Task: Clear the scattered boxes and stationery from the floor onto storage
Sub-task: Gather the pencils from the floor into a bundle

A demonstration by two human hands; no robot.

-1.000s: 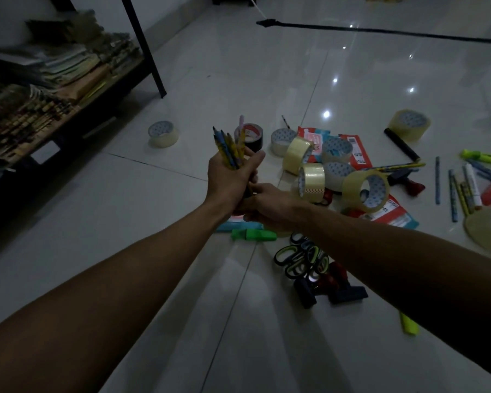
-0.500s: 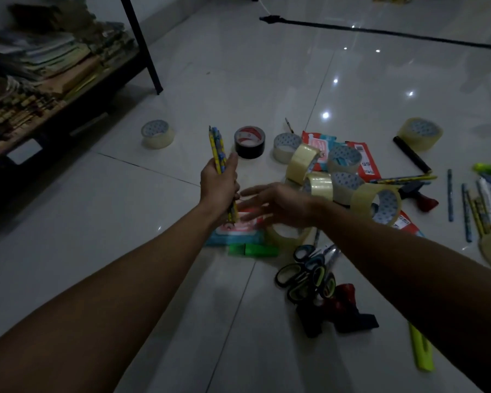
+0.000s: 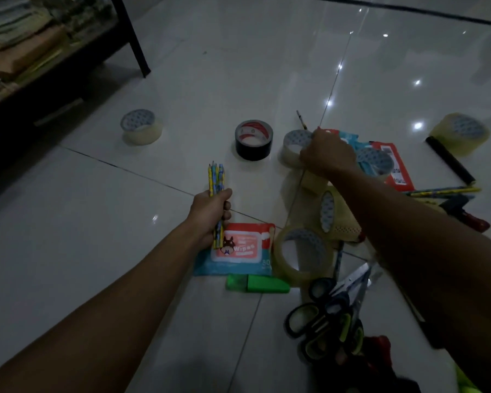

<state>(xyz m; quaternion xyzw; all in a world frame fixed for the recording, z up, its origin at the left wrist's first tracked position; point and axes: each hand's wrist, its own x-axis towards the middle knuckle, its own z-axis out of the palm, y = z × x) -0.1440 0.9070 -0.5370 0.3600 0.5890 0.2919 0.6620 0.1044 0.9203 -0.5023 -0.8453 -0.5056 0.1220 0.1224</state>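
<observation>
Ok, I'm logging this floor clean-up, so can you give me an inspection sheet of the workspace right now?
Surface: glossy white tiled floor, lamp reflections.
Job's things: bundle of blue and yellow pencils; clear tape rolls; black tape roll; green highlighter; black-handled scissors.
Clutter: pink and blue wipes pack.
Grips: left hand grips the pencils; right hand reaches over a clear tape roll, hold unclear.
Cables: dark cable across the far floor.
Surroundings: low dark shelf stacked with papers.

Dim indoor room, likely a home or small stationery stockroom: glossy white tiled floor [image 3: 238,66] with reflected ceiling lights, low dark shelf [image 3: 40,61] stacked with paper goods, and floor litter of tape rolls [image 3: 141,127], scissors [image 3: 332,313], pencils [image 3: 442,190] and a wipes pack [image 3: 238,251].
</observation>
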